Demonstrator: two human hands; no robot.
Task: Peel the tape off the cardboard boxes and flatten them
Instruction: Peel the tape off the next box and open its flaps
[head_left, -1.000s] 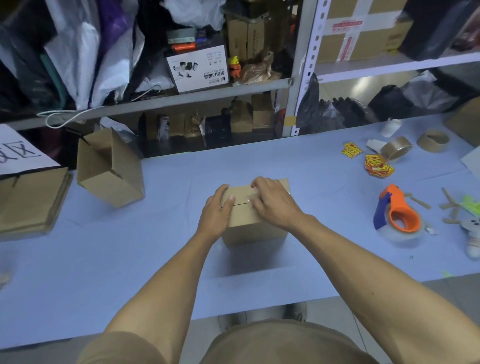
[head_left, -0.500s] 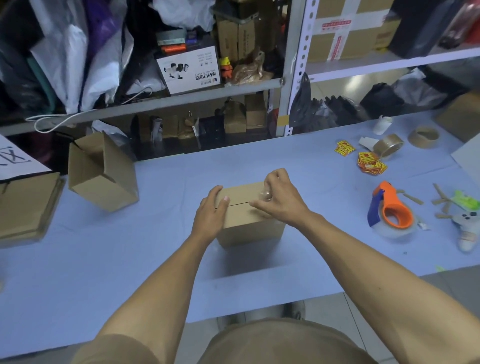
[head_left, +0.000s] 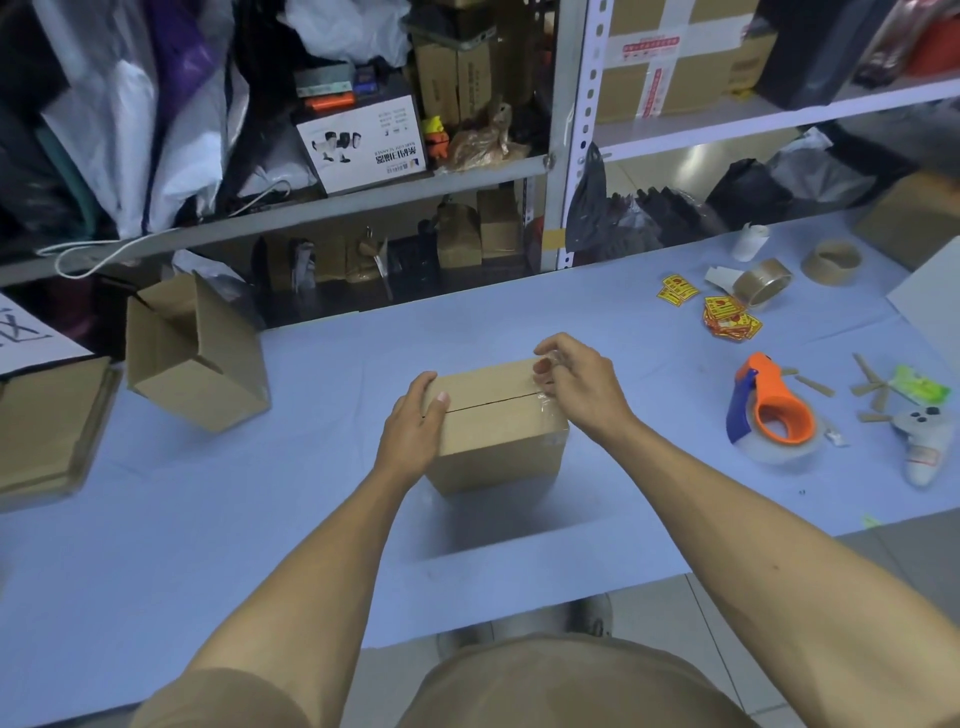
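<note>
A small closed cardboard box (head_left: 498, 447) stands in the middle of the blue table (head_left: 208, 545). Its top seam shows bare cardboard along most of its length. My left hand (head_left: 413, 426) grips the box's left end, thumb on top. My right hand (head_left: 576, 382) hovers over the box's right end and pinches a strip of clear tape (head_left: 545, 387), which still sticks to the right top edge of the box.
An open empty box (head_left: 192, 358) lies tilted at the left, beside a stack of flattened cardboard (head_left: 47, 431). On the right lie an orange tape dispenser (head_left: 774, 410), tape rolls (head_left: 763, 283), yellow stickers (head_left: 727, 317) and cardboard scraps. Cluttered shelves stand behind the table.
My right hand has lifted off the box top and moved to the right, drawing the clear tape off the seam. The left hand keeps its grip on the box.
</note>
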